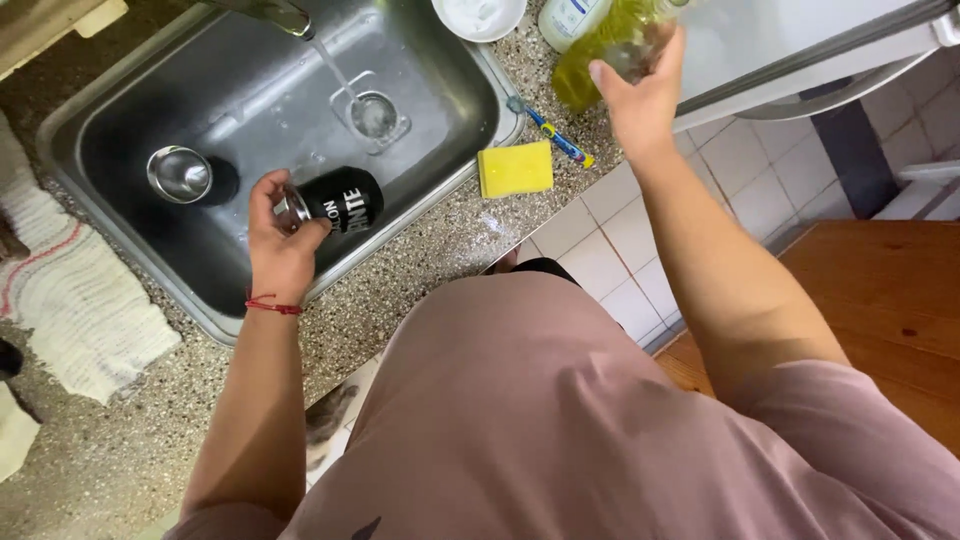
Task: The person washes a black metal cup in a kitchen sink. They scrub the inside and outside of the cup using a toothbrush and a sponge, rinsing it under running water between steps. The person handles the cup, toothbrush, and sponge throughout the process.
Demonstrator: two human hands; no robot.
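Observation:
My left hand (280, 235) grips a black metal tumbler (345, 200) by its steel rim, holding it on its side over the steel sink (130, 110). A red thread bracelet circles that wrist. My right hand (640, 95) holds a clear bottle of yellow liquid (600, 45) above the speckled counter to the right of the sink. A thin stream of water runs from the tap (270, 12) down to the drain (372, 115).
A second steel cup (180, 173) sits in the sink at the left. A yellow sponge (515, 168) and a blue toothbrush (550, 132) lie on the counter. A white bowl (480, 15) and a white bottle (568, 18) stand behind. A folded towel (70, 290) lies at the left.

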